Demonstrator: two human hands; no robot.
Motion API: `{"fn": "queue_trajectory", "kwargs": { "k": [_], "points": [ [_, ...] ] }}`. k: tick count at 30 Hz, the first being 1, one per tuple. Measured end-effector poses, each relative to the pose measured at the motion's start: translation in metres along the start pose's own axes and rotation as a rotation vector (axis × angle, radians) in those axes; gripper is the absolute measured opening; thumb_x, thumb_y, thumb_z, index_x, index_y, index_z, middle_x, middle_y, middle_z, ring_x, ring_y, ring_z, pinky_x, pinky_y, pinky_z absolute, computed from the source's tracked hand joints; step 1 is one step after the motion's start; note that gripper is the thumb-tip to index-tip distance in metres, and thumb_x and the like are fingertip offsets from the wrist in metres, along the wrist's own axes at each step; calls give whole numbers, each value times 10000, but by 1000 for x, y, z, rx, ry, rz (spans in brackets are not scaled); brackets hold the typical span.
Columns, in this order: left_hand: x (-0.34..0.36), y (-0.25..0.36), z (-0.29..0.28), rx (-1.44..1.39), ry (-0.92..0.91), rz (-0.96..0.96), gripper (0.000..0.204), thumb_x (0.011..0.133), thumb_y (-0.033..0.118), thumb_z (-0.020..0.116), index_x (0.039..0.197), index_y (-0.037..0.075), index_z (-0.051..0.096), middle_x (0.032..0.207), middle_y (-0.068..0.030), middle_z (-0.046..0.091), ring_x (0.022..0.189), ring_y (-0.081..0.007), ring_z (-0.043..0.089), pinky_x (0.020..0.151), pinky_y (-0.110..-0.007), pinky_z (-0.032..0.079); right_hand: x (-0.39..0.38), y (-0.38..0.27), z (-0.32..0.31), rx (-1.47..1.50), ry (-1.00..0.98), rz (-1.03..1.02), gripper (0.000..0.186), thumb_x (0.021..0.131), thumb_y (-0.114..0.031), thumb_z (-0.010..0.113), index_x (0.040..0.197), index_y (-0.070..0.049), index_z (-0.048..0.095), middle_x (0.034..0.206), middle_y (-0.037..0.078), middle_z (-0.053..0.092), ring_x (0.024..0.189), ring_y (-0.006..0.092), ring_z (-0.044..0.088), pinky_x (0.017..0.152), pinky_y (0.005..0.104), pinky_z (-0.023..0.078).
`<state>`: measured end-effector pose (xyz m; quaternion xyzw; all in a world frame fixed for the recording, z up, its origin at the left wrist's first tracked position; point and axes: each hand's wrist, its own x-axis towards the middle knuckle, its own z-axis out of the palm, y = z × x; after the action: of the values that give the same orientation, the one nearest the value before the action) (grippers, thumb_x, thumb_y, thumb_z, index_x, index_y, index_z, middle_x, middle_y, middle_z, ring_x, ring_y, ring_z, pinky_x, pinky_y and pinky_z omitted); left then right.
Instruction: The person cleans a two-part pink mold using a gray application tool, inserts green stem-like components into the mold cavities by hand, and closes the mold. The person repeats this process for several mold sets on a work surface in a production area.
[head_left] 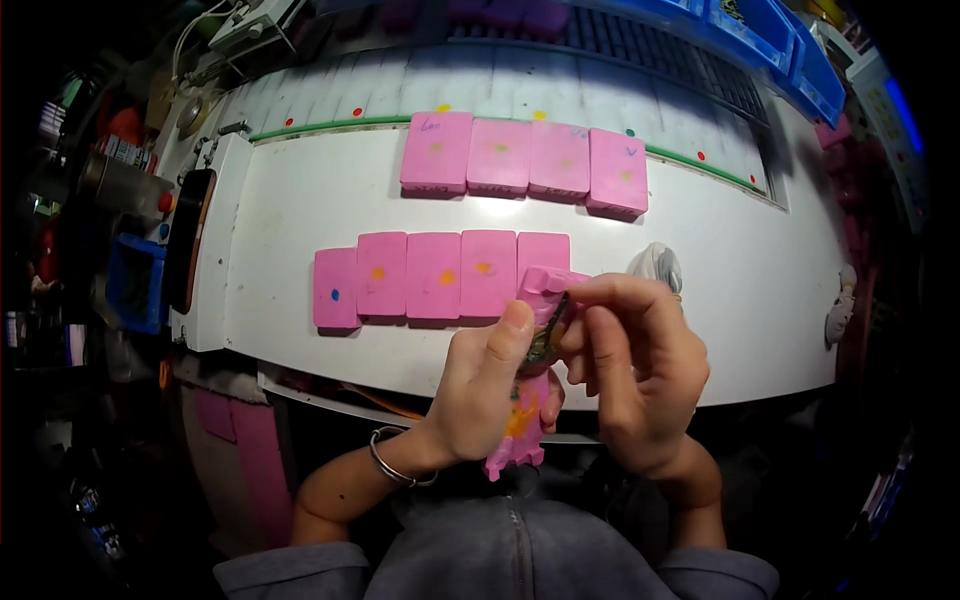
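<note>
Lower centre, our left hand (478, 385) clamps an elongated pink piece (528, 410); our right hand (645, 365) curls at a thin dark strip (552, 325), pinch unclear. We count pink rectangular blocks (433, 272): four upper-centre, five centre.

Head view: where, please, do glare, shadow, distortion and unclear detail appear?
Head view: glare spot on the table, between two rows of blocks; head view: thin shadows along the blocks' near sides; head view: table edges bend, rim goes black; head view: dark detail in the held piece is hard to read.
</note>
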<state>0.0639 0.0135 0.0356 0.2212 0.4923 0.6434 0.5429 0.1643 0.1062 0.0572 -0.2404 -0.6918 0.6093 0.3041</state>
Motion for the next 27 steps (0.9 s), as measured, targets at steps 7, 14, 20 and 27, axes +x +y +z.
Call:
{"fn": "queue_trajectory", "kwargs": {
  "k": [7, 14, 20, 27],
  "points": [
    [-4, 9, -6, 215, -42, -61, 657, 974, 458, 172, 974, -84, 543, 698, -128, 561, 537, -162, 546, 495, -273, 450, 7, 0, -7, -46, -107, 79, 142, 912, 12, 465, 1039, 29, 527, 710, 44, 548, 548, 57, 523, 482, 195, 449],
    [-6, 4, -12, 20, -11, -107, 601, 984, 434, 234, 906, -61, 566, 701, -95, 570, 524, -100, 510, 487, -232, 400, 8, -1, -10, 96, -70, 161, 179, 899, -22, 515, 1073, 17, 523, 741, 19, 510, 608, 59, 486, 520, 180, 408],
    [-3, 4, -13, -84, -107, -63, 583, 954, 486, 335, 1090, -58, 497, 757, -114, 588, 549, -111, 531, 498, -227, 425, 12, 19, -10, -209, -125, -107, 97, 871, -90, 565, 871, 6, 577, 757, 53, 515, 709, 144, 483, 565, 254, 393],
    [-7, -1, -21, -163, -249, -159, 920, 791, 674, 453, 1344, -29, 240, 774, -118, 596, 579, -105, 538, 531, -207, 435, 8, 26, -5, -56, -102, -105, 300, 964, -187, 383, 801, 16, 533, 811, 75, 522, 712, 139, 466, 643, 255, 382]
  ]
}}
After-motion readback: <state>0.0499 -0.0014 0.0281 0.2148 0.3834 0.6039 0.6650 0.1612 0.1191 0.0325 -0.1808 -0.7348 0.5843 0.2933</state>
